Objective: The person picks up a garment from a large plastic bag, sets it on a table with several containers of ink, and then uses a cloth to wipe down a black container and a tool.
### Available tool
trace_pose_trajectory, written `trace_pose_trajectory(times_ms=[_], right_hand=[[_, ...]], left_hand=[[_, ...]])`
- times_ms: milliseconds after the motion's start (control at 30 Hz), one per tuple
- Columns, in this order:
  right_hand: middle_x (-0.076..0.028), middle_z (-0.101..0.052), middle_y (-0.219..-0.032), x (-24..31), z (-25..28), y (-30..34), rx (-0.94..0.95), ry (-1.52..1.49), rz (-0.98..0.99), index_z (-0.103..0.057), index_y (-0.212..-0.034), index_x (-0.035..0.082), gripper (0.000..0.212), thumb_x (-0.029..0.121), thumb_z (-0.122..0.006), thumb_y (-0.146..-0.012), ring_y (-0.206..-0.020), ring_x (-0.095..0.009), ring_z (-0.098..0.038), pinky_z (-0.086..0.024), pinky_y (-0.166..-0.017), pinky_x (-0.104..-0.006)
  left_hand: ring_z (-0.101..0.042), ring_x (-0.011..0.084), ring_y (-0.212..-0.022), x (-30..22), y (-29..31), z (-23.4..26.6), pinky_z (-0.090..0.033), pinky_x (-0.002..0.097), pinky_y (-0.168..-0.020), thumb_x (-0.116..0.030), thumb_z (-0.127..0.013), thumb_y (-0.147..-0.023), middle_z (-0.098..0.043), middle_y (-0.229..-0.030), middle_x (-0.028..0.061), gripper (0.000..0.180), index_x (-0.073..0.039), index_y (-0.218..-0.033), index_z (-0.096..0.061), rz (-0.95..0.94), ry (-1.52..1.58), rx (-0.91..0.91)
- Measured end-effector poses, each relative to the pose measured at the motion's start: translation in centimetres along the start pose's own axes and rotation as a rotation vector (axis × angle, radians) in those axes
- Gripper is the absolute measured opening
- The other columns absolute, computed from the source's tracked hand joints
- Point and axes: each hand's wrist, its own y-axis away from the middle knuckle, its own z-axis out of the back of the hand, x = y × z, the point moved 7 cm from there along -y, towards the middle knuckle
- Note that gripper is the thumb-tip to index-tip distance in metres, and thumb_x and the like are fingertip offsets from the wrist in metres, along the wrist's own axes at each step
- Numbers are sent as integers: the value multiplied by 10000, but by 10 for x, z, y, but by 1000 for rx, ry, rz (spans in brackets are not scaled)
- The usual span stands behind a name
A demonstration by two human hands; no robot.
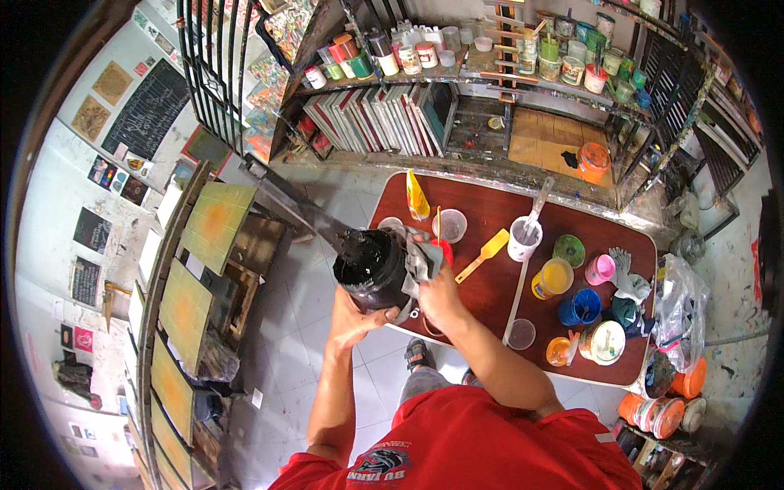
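My left hand (pixel 358 322) supports a black bucket (pixel 371 287) from its near side and underneath, fingers wrapped round it. Thick, glossy black paint or ink coats the bucket's inside and rim. A long dark bar (pixel 298 208) reaches from the upper left to the bucket's mouth; its black-smeared end overlaps the rim, and I cannot tell whether it touches. My right hand (pixel 439 292) grips a crumpled grey-white rag (pixel 420 260) against the bucket's right side. Just beyond that hand, a red container (pixel 443 250) with a thin stick is partly hidden.
A red-brown table (pixel 482 298) bears a yellow spatula (pixel 483 255), a white tub (pixel 524 238) and several paint pots. Shelves (pixel 465 72) with jars and upright frames stand behind. Left, a rack holds yellow-green panels (pixel 186 302). Orange buckets (pixel 657 415) sit at right.
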Motion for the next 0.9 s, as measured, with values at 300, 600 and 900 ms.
trace_pose_trajectory(times_ms=[300,600,900], right_hand=[[-147,-602,-1252,44,-41,39,-46,118,190,-495,-1342,-26,429,298,-434,-1067,-1141,-225,-582,-448,-980,-343],[-230,-530,-1394,64,-49,52,66,508,292,-461,-1405,-19,417,192,-450,-1046,-1302,-388,-496,-379,-1085,-419],[27,-567,-759,44,-50,40,57,-105,-210,-585,-955,74,272,341,-581,-1006,-636,-73,-518,-418,-574,-224]], left_hand=[[-589,220,-1144,5,11,7,-458,379,-1030,-368,-936,-652,-581,-1283,113,949,-12,-1362,-417,-191,92,-343],[-611,180,-1113,0,26,-2,-483,350,-978,-519,-911,-636,-628,-1231,76,959,22,-1329,-528,-201,-69,-290],[-512,260,-1247,28,50,15,-406,415,-1066,-633,-885,-562,-532,-1359,108,1146,-11,-1414,-436,-81,18,-215]])
